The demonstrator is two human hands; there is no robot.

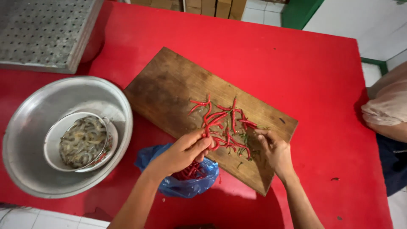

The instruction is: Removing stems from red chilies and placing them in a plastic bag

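Now our left hand [186,150] pinches one red chilli from the pile of chillies [222,125] on the wooden board [169,85] mid-worktop; our right hand [275,150] rests loosely open at the board's near edge.

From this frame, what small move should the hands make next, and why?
Probably the left hand should lay its pinched chili on the pile of chilies on the board. It grips one at the pile's near edge, just above the blue bag that holds more. The right hand rests at the green stems, seemingly ready to pluck the next one.
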